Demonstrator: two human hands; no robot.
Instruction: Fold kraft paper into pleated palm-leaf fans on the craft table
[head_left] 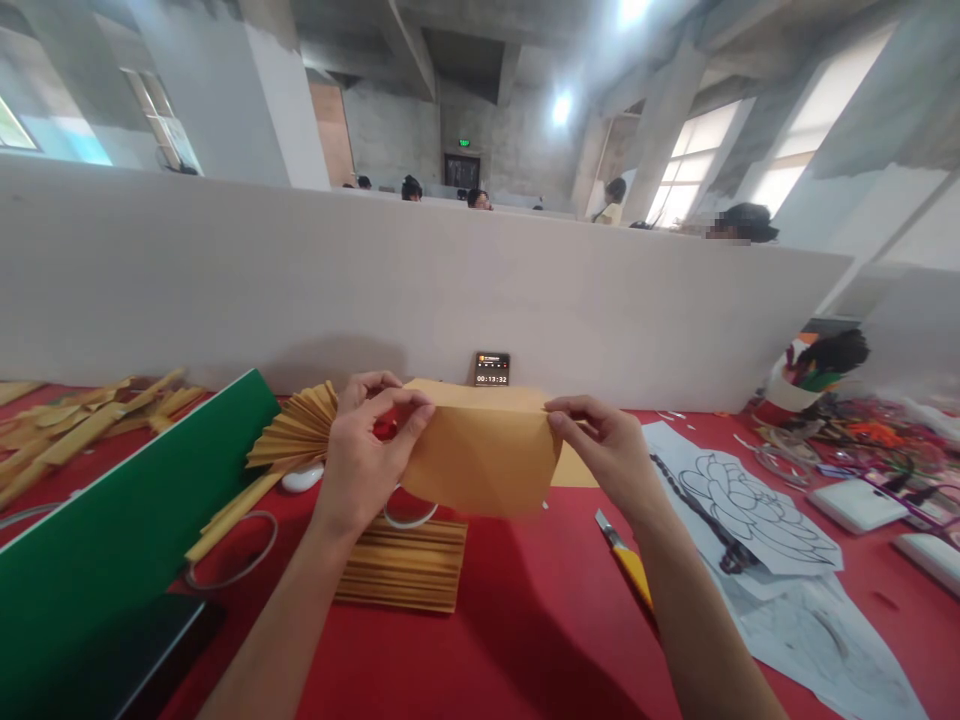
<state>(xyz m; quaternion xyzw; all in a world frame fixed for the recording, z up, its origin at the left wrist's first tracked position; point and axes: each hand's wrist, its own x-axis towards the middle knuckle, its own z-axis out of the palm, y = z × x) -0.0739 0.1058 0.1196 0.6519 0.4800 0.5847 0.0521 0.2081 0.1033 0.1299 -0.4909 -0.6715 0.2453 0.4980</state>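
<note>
Between both hands hangs a sheet of yellow-brown paper (487, 455), held above the red table. My left hand (371, 440) pinches its upper left corner, and my right hand (596, 435) pinches the upper right one. Along the top edge runs a crease, with a narrow strip bent back. Below my left wrist lies a pleated paper piece (409, 570) of the same colour. A pleated paper fan (296, 430) spreads out just left of my left hand. Under my right forearm rests a yellow utility knife (628, 568), its blade pointing away from me.
A green board (150, 470) stands at left, near a dark phone-like slab (161, 655) and paper strips (97, 415). A timer display (492, 368) leans on the white partition (420, 290). Flower drawings (757, 500), a pen cup (787, 390) and tangled clutter occupy the right.
</note>
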